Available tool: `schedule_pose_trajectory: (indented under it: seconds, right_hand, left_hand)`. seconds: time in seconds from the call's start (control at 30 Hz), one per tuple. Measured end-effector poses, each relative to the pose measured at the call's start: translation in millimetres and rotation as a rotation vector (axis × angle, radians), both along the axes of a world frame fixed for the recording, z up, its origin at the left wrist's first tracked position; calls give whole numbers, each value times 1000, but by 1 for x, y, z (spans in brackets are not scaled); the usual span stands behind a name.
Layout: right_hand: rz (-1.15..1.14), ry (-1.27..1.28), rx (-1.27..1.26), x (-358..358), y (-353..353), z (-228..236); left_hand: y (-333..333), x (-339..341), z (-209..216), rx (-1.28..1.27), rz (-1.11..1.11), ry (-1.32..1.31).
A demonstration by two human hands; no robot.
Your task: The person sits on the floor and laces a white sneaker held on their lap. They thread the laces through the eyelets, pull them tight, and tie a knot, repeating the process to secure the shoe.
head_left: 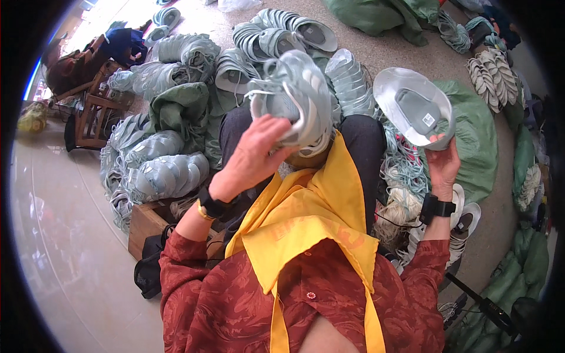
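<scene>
Above my lap, my left hand (254,152) is closed on the edge of a pale blue-grey shoe upper (315,109) with loose laces. Its fingers curl in at the opening, and part of the upper is smeared by motion. Out to the right, my right hand (444,163) pinches one end of a white shoe sole (393,88). The sole's hollow inner side, with a grey bed and a small white label, faces up. The two pieces are apart.
Stacks of nested pale shoe uppers (168,170) lie at the left and ahead. A wooden box (141,230) stands by my left leg, a wooden chair (94,112) beyond it. At the right are green sacks (477,147), tangled laces (406,167) and finished-looking white shoes (468,220).
</scene>
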State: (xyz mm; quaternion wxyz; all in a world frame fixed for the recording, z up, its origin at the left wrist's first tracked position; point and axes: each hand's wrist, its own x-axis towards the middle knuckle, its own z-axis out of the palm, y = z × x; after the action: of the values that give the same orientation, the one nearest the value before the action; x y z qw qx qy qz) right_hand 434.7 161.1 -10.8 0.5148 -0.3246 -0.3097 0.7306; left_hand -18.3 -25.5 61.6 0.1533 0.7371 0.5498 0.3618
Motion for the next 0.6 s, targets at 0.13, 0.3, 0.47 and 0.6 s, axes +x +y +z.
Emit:
schedule_pose_trajectory:
  seconds: [0.13,0.3,0.47,0.6]
  right_hand:
    - [1,-69,9,-21,-8,8]
    - [1,-228,84,-56,-31,30]
    - [131,-582,398,-88,-51,39]
    - [199,-667,562,-131,-75,48]
  left_hand:
    - [-2,13,-31,-37,-101,130]
    - [1,25,-49,-83,-156,346]
    - [11,30,-67,-100,-150,335]
    - [16,35,-75,-122,-175,331]
